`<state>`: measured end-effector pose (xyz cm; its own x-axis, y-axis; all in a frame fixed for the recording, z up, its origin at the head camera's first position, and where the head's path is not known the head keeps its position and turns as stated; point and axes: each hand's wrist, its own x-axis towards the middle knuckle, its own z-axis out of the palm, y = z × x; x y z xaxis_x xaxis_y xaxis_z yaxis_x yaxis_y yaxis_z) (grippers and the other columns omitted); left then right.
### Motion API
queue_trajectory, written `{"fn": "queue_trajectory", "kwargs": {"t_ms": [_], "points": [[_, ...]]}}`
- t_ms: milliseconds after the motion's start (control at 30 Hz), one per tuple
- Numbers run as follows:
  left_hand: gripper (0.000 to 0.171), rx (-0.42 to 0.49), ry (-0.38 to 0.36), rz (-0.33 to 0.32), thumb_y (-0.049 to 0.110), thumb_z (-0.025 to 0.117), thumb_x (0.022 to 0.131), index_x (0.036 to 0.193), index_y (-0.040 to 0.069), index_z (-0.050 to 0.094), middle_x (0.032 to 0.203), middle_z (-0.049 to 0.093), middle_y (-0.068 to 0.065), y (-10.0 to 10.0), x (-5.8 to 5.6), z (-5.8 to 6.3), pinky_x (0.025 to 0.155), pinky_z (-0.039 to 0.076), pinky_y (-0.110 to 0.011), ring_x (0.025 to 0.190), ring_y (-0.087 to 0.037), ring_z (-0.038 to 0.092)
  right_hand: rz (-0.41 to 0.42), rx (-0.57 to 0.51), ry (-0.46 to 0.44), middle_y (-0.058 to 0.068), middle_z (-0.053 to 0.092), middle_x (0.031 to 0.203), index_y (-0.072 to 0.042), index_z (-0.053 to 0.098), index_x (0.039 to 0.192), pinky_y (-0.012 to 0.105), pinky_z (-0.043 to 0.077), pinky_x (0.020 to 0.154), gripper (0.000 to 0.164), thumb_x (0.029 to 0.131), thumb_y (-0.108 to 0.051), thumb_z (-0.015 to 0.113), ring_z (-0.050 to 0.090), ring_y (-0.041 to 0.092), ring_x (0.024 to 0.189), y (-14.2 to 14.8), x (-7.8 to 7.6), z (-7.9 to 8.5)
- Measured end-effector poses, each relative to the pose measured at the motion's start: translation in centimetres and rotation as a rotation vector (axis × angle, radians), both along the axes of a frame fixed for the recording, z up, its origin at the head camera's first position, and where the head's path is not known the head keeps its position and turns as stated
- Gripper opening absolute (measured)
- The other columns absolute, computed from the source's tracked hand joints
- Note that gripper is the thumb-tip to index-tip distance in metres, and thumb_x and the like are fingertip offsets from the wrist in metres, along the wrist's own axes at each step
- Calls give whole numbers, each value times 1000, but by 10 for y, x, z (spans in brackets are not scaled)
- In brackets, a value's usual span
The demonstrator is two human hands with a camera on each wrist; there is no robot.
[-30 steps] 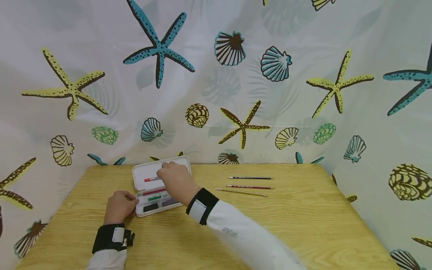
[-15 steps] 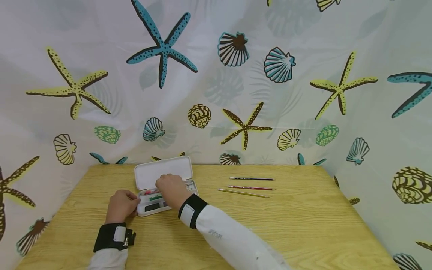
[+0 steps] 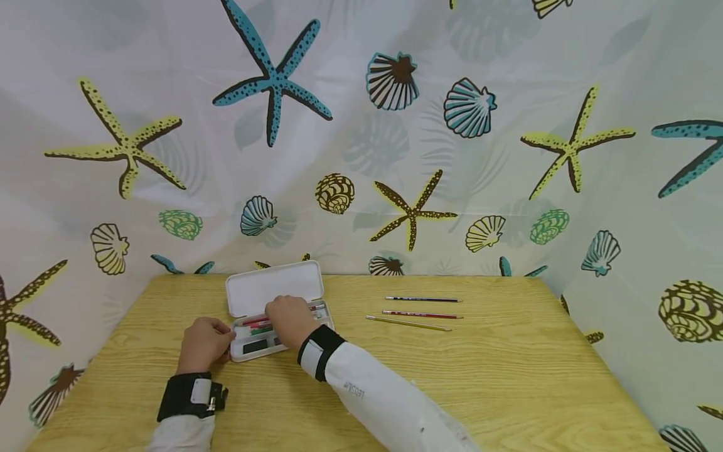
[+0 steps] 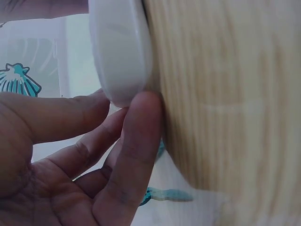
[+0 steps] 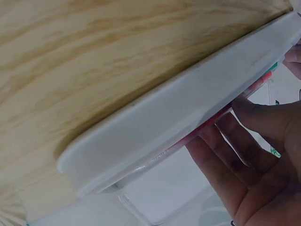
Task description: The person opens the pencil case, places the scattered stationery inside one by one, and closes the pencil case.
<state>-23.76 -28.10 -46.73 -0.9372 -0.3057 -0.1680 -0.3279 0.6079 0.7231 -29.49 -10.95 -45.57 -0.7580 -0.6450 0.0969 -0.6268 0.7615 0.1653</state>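
Note:
A white pencil case [image 3: 273, 287] lies on the table with its lid raised at the back. My left hand [image 3: 201, 345] grips its left end; in the left wrist view the thumb and a fingertip pinch the corner of the case [image 4: 123, 56]. My right hand [image 3: 290, 321] reaches down into the case from the right. In the right wrist view its thumb and fingertips pinch a slim red stick [image 5: 214, 117], level with the rim, which looks like a pen or pencil. A green-marked item [image 3: 261, 331] and a black block [image 3: 255, 346] show inside; the right hand hides the middle.
To the right of the case, a black pencil [image 3: 423, 299], a red pencil [image 3: 423, 314] and a yellow pencil [image 3: 409, 323] lie side by side on the wooden table [image 3: 452, 376]. A curtain [image 3: 339, 138] with starfish and shells rises behind the table.
My right hand has come down from in front of the raised lid into the case, carrying the red-ended stick with it. The left hand has kept its hold on the left end.

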Motion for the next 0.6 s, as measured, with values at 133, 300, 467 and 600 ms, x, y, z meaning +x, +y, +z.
{"fn": "queue_trajectory", "kwargs": {"t_ms": [133,300,467,600], "points": [[25,0,9,-2,9,66,96,106,-14,65,82,65,-20,0,0,0,52,51,-29,57,-19,61,10,-7,-14,-6,75,101,-22,78,111,27,58,78,17,94,-20,76,70,9,92,0,1,-1],[25,11,4,5,9,66,96,106,-14,65,84,64,-21,0,0,0,53,52,-29,59,-20,62,21,9,-20,-6,75,102,-22,77,111,27,58,78,16,96,-20,74,70,9,92,0,3,0],[25,17,2,6,9,66,97,107,-14,64,86,64,-23,0,0,0,54,52,-29,61,-21,62,19,19,-23,-6,74,103,-21,77,113,26,58,80,18,95,-22,75,69,9,93,0,6,1],[25,20,5,5,9,66,97,106,-14,64,86,64,-23,0,0,0,53,53,-29,60,-21,62,22,9,-26,-6,74,103,-21,77,114,25,57,81,21,93,-22,78,69,8,93,0,7,3]]}}
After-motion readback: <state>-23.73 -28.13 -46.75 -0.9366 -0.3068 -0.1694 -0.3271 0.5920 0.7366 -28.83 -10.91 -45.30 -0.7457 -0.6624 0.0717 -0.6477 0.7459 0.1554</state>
